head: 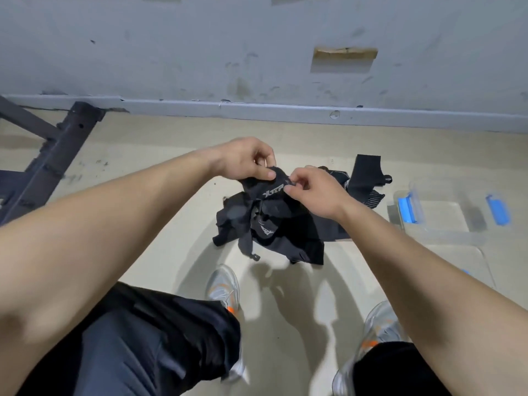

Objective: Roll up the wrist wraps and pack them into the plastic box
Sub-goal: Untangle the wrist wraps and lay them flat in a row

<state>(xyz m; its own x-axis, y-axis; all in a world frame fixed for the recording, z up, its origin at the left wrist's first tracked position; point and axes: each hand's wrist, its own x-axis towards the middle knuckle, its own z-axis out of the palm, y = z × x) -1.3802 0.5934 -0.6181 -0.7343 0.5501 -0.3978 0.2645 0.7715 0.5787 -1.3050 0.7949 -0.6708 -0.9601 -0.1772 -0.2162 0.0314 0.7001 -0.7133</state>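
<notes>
A black wrist wrap (275, 187) with white lettering is held up between both hands above the floor. My left hand (245, 161) pinches its left end; my right hand (315, 192) pinches its right end. The wrap's tail hangs down into a heap of other black wraps (285, 232) on the floor. One more black wrap (367, 171) lies flat behind the heap, to the right. The clear plastic box (445, 215) with blue clips stands open on the floor at the right.
The box's clear lid (451, 258) lies in front of the box. A dark metal frame (54, 155) runs along the floor at the left. The grey wall and skirting are close behind. My knees and grey-orange shoes (224, 284) are below.
</notes>
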